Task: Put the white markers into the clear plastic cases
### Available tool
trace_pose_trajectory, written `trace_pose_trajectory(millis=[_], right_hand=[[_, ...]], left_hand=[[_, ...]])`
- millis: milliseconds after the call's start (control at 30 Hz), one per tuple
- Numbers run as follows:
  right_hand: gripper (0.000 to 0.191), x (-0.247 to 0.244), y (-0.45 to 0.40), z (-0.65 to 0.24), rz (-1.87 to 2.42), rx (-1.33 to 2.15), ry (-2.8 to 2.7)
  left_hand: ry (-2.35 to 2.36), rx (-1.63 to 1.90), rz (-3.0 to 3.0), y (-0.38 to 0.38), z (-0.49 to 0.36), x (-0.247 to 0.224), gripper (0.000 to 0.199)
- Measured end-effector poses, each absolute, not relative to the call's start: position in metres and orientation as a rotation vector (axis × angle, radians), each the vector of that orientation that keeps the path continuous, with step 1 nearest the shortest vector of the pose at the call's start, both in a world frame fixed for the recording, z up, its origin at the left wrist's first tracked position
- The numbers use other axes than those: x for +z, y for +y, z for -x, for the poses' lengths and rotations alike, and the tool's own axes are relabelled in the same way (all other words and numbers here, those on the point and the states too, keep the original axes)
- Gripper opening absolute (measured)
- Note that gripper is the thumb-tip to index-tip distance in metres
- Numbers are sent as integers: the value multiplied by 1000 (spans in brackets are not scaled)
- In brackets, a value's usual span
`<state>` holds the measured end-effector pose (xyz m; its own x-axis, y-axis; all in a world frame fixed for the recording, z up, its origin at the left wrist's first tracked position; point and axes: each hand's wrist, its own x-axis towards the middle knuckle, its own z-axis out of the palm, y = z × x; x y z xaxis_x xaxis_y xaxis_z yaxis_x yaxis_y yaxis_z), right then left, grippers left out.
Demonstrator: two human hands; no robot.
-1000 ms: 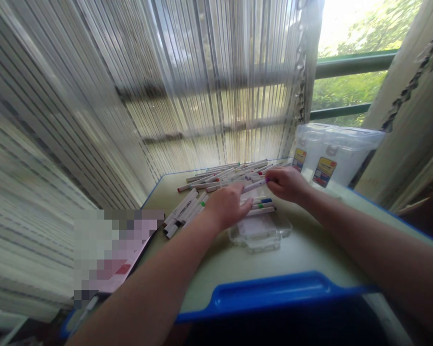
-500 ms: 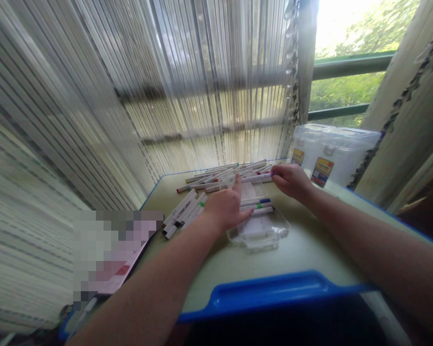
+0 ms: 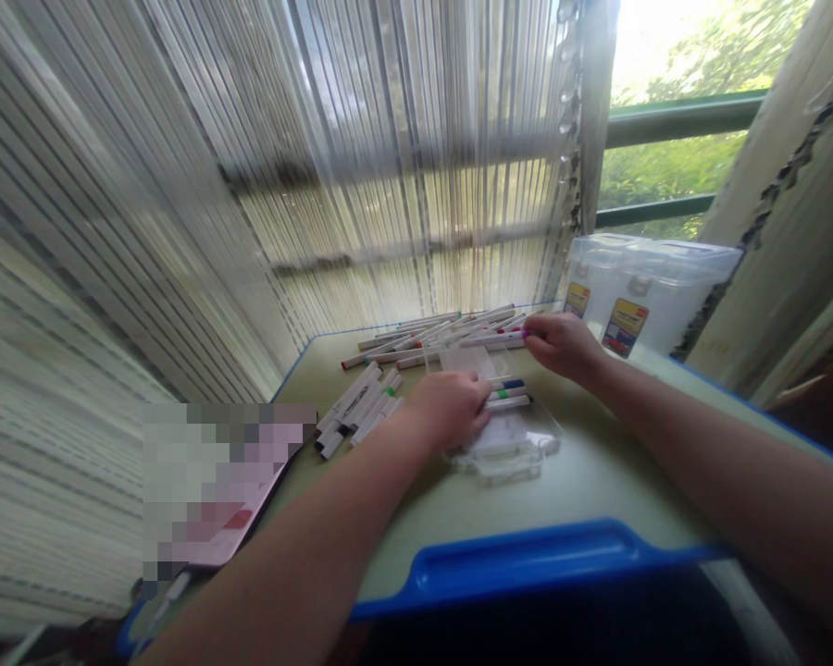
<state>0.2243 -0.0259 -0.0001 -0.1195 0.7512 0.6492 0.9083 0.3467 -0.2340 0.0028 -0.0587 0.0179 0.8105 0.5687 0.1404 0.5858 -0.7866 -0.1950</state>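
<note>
My left hand (image 3: 453,407) is over an open clear plastic case (image 3: 506,453), its fingers closed round the left ends of several white markers (image 3: 508,394) with blue, green and dark bands. Those markers lie across the case, and the hand hides their near ends. Further right, my right hand (image 3: 562,344) pinches the purple-capped end of a white marker (image 3: 492,341), which points left beside the case's far half. Behind it, more loose markers (image 3: 416,335) are heaped near the table's far edge. A second group of markers (image 3: 354,407) lies left of my left hand.
Two clear lidded boxes (image 3: 659,287) with yellow labels stand at the table's right rear. A blue rim with a moulded tray (image 3: 520,560) runs along the near edge of the table (image 3: 597,472). At left is a pink-edged tablet-like object (image 3: 270,481), partly pixelated. Striped curtains (image 3: 389,139) hang behind.
My left hand has shifted slightly right and down; its raised forefinger has curled in, and the fingers have closed at the markers in the case. My right hand has hardly moved.
</note>
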Motion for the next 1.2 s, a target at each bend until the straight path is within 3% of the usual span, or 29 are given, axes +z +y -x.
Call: trace_pose_trajectory(millis=[1200], right_hand=[[22,-8,-22,-224,1435,-296,-1964]], left_hand=[[-727,-224,2698,-69,-7,17,23]])
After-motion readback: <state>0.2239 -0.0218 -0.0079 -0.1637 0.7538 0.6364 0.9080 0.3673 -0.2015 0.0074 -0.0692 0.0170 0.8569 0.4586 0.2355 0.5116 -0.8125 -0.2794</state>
